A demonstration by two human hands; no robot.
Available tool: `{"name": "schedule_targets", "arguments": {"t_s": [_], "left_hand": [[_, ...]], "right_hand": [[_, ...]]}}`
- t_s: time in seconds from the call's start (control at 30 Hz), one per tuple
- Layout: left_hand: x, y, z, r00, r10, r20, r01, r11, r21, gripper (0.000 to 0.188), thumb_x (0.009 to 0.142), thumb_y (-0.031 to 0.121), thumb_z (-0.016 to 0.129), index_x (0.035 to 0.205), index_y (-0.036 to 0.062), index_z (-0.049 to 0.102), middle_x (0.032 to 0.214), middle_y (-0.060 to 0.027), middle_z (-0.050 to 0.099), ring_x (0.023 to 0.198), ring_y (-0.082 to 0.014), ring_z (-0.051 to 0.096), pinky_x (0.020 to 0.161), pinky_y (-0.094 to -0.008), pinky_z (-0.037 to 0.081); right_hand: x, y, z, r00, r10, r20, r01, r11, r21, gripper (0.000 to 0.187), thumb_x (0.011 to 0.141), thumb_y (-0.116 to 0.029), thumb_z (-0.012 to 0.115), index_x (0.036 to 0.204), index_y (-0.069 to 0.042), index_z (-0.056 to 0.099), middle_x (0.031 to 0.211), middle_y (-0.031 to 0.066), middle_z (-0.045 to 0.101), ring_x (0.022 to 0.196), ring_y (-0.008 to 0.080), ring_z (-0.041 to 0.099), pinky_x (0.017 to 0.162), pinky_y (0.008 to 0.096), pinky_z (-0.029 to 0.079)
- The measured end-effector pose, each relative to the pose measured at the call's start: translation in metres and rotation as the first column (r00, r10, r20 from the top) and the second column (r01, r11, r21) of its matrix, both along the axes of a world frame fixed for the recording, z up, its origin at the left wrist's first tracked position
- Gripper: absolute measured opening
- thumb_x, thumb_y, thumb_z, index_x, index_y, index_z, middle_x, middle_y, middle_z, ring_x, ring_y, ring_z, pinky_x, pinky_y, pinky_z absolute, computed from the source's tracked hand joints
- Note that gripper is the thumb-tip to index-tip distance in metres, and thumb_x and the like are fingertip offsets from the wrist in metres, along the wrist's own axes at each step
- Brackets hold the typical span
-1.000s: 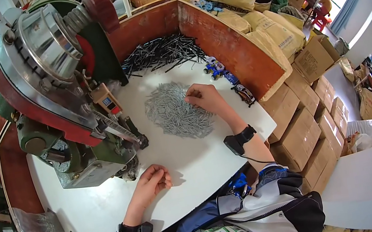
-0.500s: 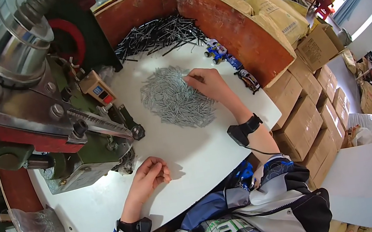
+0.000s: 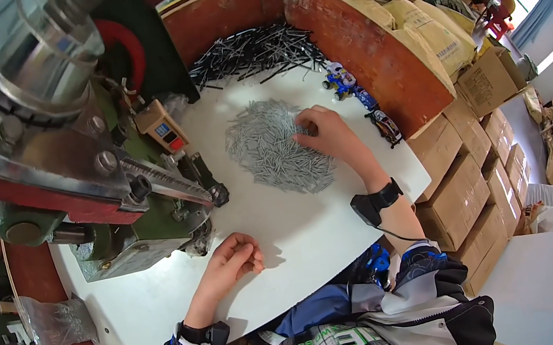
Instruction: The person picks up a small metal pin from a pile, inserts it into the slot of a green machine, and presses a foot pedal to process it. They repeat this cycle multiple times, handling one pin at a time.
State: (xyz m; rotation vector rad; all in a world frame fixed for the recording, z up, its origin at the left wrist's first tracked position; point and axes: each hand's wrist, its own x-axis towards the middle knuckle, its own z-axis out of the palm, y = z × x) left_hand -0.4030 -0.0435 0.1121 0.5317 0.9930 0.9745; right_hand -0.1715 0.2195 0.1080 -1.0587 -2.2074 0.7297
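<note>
Landmark: the green-and-red bench machine (image 3: 154, 229). The heap of silver-grey metal pins (image 3: 277, 154) lies right of it on the white worktop (image 3: 302, 237) – pins at mixed angles, no common axis. The right hand (image 3: 335, 137), nearer the heap, is at the heap's side away from the machine, thumb and fingers bent leftward over the edge. The left hand (image 3: 232, 264) rests near the machine's wearer-side end, loosely curled – whether either grips a pin cannot be told.
</note>
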Motion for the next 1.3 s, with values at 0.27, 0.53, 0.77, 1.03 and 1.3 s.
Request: {"name": "schedule_targets", "arguments": {"t_s": [0.27,0.53,0.77,1.03,1.3], "left_hand": [[0.001,-0.001,0.000,1.000,0.013,-0.010,-0.013,1.000,-0.011,0.012,0.098,0.011,0.046,0.104,0.0020,0.050,0.088,-0.0073,0.059,0.075,-0.0165,0.058,0.072,-0.0283,0.050],[0.002,-0.002,0.001,1.000,0.028,0.001,-0.028,0.999,-0.016,0.011,0.098,0.010,0.046,0.104,0.0019,0.051,0.086,-0.0076,0.059,0.074,-0.0173,0.058,0.070,-0.0281,0.050],[0.005,0.000,0.002,0.998,0.056,-0.002,-0.056,0.998,-0.032,0.011,0.098,0.010,0.046,0.104,0.0019,0.051,0.086,-0.0079,0.059,0.072,-0.0175,0.058,0.068,-0.0284,0.050],[0.003,-0.004,-0.001,0.997,0.071,0.008,-0.071,0.996,-0.047,0.011,0.098,0.010,0.047,0.105,0.0018,0.050,0.086,-0.0080,0.059,0.072,-0.0177,0.059,0.069,-0.0285,0.050],[0.003,-0.005,-0.006,0.999,0.029,-0.033,-0.030,0.999,-0.043,0.011,0.098,0.010,0.046,0.105,0.0016,0.051,0.086,-0.0082,0.059,0.072,-0.0179,0.059,0.068,-0.0283,0.050]], "right_hand": [[-0.001,0.002,-0.006,0.995,0.054,-0.081,-0.056,0.998,-0.031,0.022,0.075,-0.010,0.073,0.092,-0.001,0.063,0.080,0.0106,0.061,0.070,0.0212,0.062,0.067,0.0307,0.051],[0.002,0.004,-0.005,0.989,0.075,-0.125,-0.085,0.994,-0.073,0.017,0.075,-0.006,0.069,0.090,0.000,0.063,0.077,0.0110,0.063,0.068,0.0202,0.064,0.066,0.0304,0.052],[0.002,0.004,-0.003,0.986,0.122,-0.109,-0.128,0.991,-0.048,0.015,0.074,-0.005,0.069,0.087,0.000,0.063,0.076,0.0102,0.064,0.068,0.0179,0.064,0.065,0.0294,0.052],[-0.005,0.002,-0.001,0.982,0.098,-0.164,-0.116,0.988,-0.099,0.018,0.074,-0.004,0.069,0.090,0.000,0.063,0.075,0.0095,0.065,0.066,0.0162,0.062,0.064,0.0288,0.051],[-0.006,-0.003,0.002,0.993,0.072,-0.098,-0.078,0.995,-0.063,0.021,0.071,-0.003,0.069,0.090,0.001,0.061,0.074,0.0090,0.065,0.067,0.0167,0.062,0.063,0.0287,0.050]]}}
